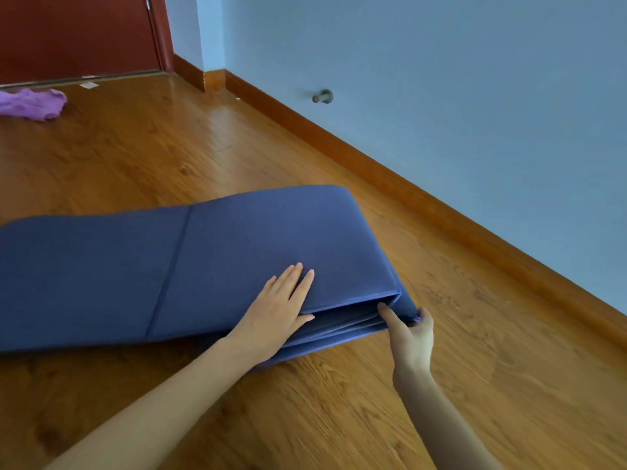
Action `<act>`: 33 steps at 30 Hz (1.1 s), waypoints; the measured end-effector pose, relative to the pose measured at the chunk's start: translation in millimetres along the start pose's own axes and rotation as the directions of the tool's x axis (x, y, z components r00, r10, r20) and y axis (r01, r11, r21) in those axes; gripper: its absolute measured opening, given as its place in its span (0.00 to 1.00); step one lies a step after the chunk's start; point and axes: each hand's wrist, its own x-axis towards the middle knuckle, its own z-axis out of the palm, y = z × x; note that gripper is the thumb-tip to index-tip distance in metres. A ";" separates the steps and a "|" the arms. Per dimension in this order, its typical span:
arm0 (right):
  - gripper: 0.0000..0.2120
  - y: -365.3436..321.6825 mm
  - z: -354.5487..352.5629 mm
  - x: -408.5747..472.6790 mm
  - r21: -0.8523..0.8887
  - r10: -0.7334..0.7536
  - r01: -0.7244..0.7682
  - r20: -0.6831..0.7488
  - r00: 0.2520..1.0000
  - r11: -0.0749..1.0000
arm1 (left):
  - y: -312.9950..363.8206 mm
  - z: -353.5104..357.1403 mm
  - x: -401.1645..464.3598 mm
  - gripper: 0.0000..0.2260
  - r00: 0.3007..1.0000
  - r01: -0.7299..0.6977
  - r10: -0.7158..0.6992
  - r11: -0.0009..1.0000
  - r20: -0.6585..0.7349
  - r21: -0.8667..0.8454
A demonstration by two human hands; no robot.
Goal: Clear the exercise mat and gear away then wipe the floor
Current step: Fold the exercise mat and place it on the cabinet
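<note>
Mat [237,252] folded under flat, spread left hand [276,312]; right hand [412,337] pinching its corner

Left hand [278,310] flat on folded mat [169,266], right hand [412,337] gripping corner

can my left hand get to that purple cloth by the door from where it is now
Probably not from here. The left hand lies flat on the folded blue mat, and the purple cloth lies far across bare wooden floor. Nothing blocks the path; it just looks beyond arm's reach.
</note>
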 end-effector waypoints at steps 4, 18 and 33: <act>0.31 14.9 -15.4 9.9 -0.160 0.107 -0.096 0.063 0.992 0.982 | 14.1 31.1 6.7 0.31 0.993 -0.043 0.047 0.998 -0.105 0.039; 0.26 12.9 -10.7 57.0 -0.672 -0.067 0.268 0.309 0.949 0.690 | 58.8 72.9 1.9 0.29 0.995 -0.102 0.104 0.986 -0.002 0.129; 0.28 2.7 84.3 119.8 -0.827 -0.053 0.175 0.174 0.983 0.534 | -53.7 79.5 2.1 0.23 0.767 0.630 -0.639 0.767 -0.061 -0.122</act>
